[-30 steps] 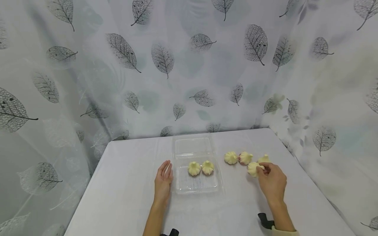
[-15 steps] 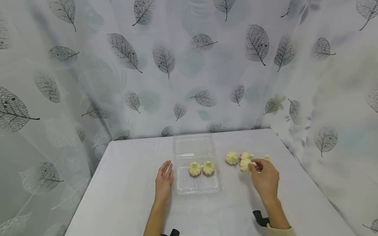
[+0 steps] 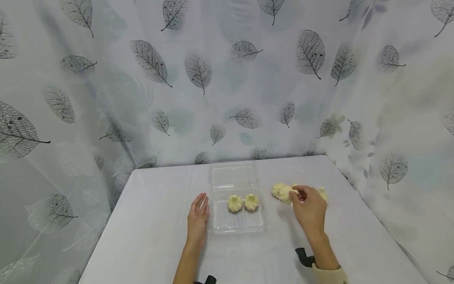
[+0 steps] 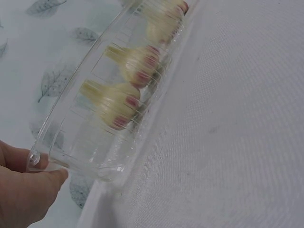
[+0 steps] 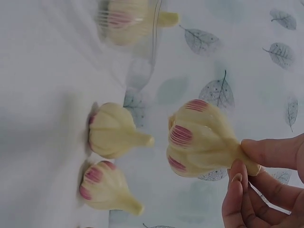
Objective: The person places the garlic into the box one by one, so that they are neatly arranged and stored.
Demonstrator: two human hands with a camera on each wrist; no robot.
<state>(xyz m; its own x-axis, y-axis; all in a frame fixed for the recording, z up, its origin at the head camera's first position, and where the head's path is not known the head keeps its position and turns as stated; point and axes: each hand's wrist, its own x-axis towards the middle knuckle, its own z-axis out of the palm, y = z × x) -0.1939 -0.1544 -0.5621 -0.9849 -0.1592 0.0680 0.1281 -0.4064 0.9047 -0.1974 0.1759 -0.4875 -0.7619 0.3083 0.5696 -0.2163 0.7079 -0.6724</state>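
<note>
White leaf-printed curtain (image 3: 227, 86) behind, white tabletop (image 3: 156, 228) below. On it, a clear plastic container (image 3: 237, 226), lid (image 3: 232, 174) folded back, two garlic bulbs (image 3: 251, 202) side by side in the tray. Left hand (image 3: 198, 221) at the container's left side, fingers nearly straight, touching its corner; seems to be steadying it. Right hand (image 3: 310, 207) has thumb and fingers pinching one garlic bulb by the stem: the held bulb (image 5: 197, 142), off the tabletop, right of the container.

Step in hand looks like carrying that bulb toward the tray, not yet there. Next move would call for keeping the stem pinch, clearing the near rim and letting go in the free tray space without knocking the other two.

Hard to make out: in the head view, one loose bulb is mostly behind the held bulb and right hand, another (image 3: 322, 194) partly behind the knuckles. Right wrist view cuts off the container at the top. Clear plastic edges are faint; firmness of the left hand's contact, can't tell.
</note>
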